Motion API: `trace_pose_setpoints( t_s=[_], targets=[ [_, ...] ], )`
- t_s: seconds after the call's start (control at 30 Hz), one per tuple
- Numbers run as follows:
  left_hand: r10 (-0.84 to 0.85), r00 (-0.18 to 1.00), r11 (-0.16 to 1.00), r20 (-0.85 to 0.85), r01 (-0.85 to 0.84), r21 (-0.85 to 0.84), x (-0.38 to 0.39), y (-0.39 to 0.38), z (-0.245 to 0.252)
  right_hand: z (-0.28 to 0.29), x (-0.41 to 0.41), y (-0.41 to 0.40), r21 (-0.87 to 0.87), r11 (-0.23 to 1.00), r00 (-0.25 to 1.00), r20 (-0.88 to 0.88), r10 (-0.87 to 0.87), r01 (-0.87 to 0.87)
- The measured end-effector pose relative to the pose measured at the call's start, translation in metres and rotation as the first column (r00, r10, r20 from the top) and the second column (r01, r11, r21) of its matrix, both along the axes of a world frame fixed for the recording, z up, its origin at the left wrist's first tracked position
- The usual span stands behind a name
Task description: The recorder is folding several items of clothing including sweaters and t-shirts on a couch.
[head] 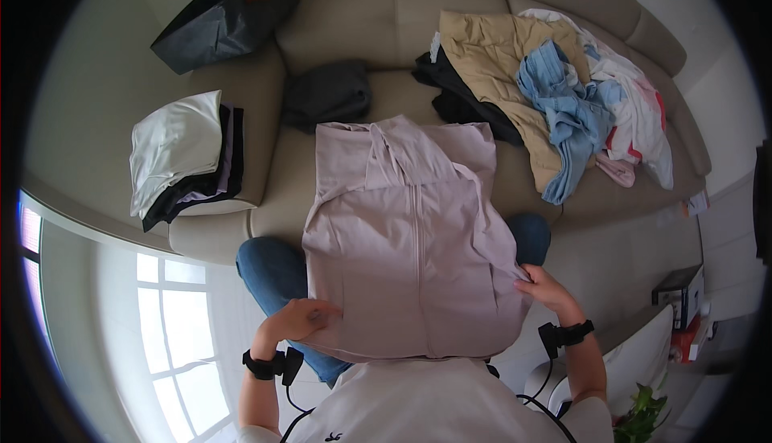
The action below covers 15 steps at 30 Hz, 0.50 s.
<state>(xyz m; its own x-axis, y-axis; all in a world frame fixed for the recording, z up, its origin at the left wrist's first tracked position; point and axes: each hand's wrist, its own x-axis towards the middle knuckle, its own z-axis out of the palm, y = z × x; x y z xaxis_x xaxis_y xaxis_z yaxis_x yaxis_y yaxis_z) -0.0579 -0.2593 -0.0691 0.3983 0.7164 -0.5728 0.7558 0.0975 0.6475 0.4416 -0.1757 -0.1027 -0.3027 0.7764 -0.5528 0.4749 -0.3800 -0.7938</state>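
Observation:
A pale pink zip-front jacket lies spread front side up across my lap and the sofa's front edge. Its sleeves are folded inward near the top, and the zip runs down the middle. My right hand pinches the jacket's right edge between thumb and fingers. At the lower left edge, my left hand rests with curled, slightly blurred fingers on the fabric; whether it grips the cloth is unclear. Jeans-clad knees show on both sides of the jacket.
On the beige sofa, a heap holds tan trousers, light blue denim and white clothing. A folded dark garment lies beyond the jacket. The left armrest carries a folded clothes stack and a black bag.

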Motion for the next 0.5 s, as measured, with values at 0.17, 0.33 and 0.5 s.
trace_pose_setpoints(
  t_s=[0.17, 0.33, 0.5],
  targets=[
    [0.345, 0.834, 0.934, 0.430, -0.352, -0.065, -0.007, 0.045, 0.001, 0.002, -0.030, 0.044, 0.111, 0.912, 0.899, -0.251, -0.358, 0.394],
    [0.694, 0.332, 0.696, 0.639, -0.537, -0.477, -0.010, 0.132, -0.004, -0.003, -0.053, 0.144, 0.056, 0.915, 0.849, -0.401, -0.345, 0.398],
    [0.647, -0.061, 0.710, 0.760, -0.316, -0.629, -0.033, 0.214, -0.070, -0.007, -0.120, 0.225, 0.010, 0.959, 0.902, -0.341, -0.263, 0.283]
  ],
)
